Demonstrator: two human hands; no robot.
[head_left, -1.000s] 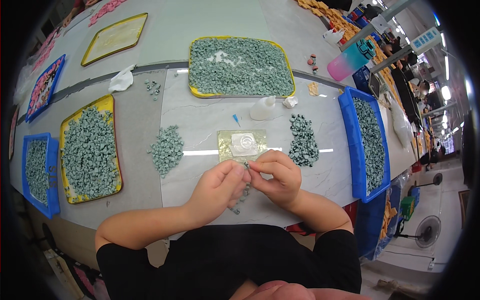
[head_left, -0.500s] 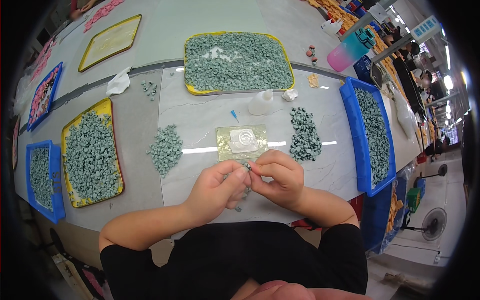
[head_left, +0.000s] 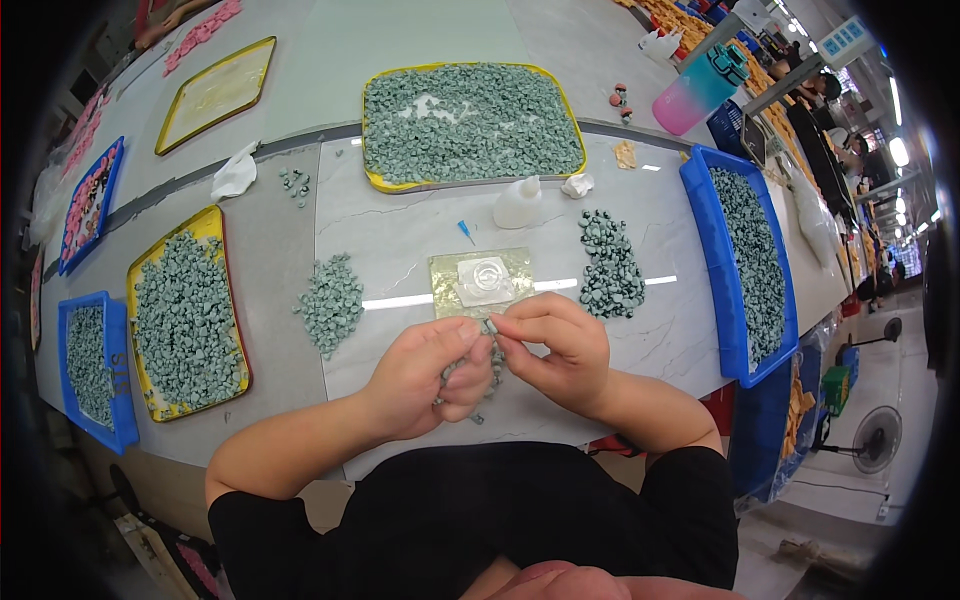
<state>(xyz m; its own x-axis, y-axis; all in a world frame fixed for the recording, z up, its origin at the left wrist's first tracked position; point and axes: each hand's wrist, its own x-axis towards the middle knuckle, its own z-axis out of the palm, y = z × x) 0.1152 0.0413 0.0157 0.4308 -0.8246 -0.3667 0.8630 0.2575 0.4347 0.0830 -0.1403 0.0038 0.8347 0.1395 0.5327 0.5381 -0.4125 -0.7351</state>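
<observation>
In front of my chest both hands meet over the near part of the marble-patterned table. My left hand (head_left: 425,378) is curled closed, thumb against the forefinger, with grey-green bits showing between its fingers. A small grey-green piece (head_left: 488,325) sits at the fingertips where the hands meet. My right hand (head_left: 558,350) pinches at that piece with thumb and forefinger. More loose grey-green pieces (head_left: 478,418) lie below the hands, partly hidden. Just beyond is a yellowish square pad (head_left: 440,290) bearing a whitish clear sheet (head_left: 487,283) with a round mark.
Loose heaps of grey-green pieces (head_left: 331,300) and darker, shiny ones (head_left: 612,265) flank the pad. A white squeeze bottle (head_left: 518,205) and blue dispensing tip (head_left: 466,231) stand beyond. Filled yellow-rimmed trays (head_left: 475,184) and blue bins (head_left: 710,250) surround the area; a tumbler (head_left: 695,95) is far right.
My left fingers have shifted slightly left and curled more visibly, and the small piece shows more between the fingertips. The whole view has tilted a little.
</observation>
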